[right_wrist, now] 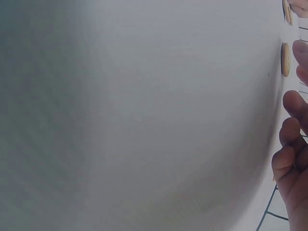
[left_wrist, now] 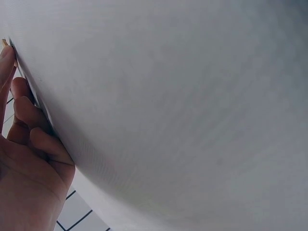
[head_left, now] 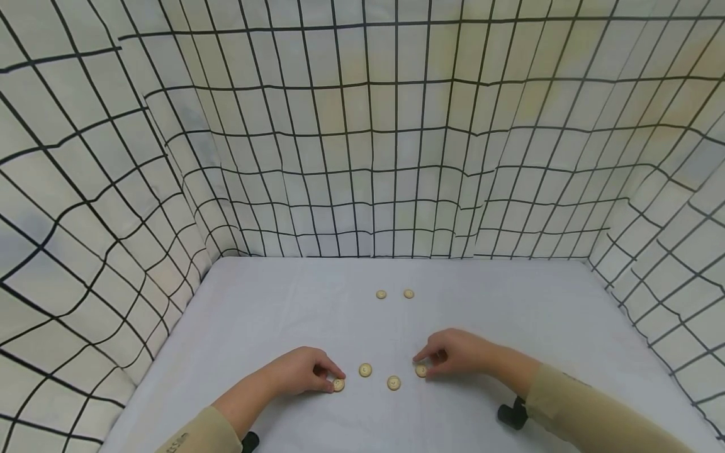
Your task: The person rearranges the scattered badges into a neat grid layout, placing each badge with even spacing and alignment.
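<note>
Beige round buttons lie on a white cloth-covered table. My left hand (head_left: pixel 303 371) pinches the leftmost near button (head_left: pixel 338 385) between thumb and forefinger, down at the cloth. On the other side, my right hand (head_left: pixel 453 352) has its thumb and forefinger at the edges of the rightmost near button (head_left: pixel 421 370), which sits low against the table. Between the hands lie a button (head_left: pixel 365 370) and, slightly nearer, another button (head_left: pixel 393 382). In the left wrist view the left hand (left_wrist: pixel 36 159) shows its palm and curled fingers; the right wrist view shows part of the right hand (right_wrist: pixel 293 144).
Farther back on the table (head_left: pixel 272 302) lie two more buttons, a left one (head_left: pixel 381 294) and a right one (head_left: pixel 409 294). White walls with a black grid (head_left: pixel 362 145) enclose the back and both sides. Black wrist devices, such as one (head_left: pixel 512 414), hang below the sleeves.
</note>
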{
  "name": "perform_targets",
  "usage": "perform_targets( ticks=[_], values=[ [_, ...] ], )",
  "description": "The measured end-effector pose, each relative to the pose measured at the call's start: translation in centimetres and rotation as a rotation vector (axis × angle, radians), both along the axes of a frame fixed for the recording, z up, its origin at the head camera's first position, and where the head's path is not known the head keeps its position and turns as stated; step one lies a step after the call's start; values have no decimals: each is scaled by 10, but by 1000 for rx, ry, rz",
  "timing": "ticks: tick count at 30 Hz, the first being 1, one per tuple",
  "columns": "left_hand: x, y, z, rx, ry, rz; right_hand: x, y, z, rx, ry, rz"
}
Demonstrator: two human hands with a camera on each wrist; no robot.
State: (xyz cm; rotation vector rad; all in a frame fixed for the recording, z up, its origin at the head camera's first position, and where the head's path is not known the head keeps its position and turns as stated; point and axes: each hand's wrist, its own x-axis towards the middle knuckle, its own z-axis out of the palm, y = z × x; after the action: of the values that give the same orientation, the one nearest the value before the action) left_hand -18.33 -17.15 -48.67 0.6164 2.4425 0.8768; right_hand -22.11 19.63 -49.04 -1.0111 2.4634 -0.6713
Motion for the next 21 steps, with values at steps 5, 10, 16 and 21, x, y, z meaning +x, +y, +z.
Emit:
perform_targets(
  ticks=[5,10,16,21],
  values=[
    [0,0,-1,2,-1,1,0,-3,-2,18,-7,17],
    [0,-1,-1,-3,1,-2,-2,-4,-4,29,-8,21],
    [0,-1,-1,-10,7,-4,-4,-3,-7,38,-6,29],
    [1,-1,1,-10,3,1,-5,-3,-7,42,-6,33]
  ],
)
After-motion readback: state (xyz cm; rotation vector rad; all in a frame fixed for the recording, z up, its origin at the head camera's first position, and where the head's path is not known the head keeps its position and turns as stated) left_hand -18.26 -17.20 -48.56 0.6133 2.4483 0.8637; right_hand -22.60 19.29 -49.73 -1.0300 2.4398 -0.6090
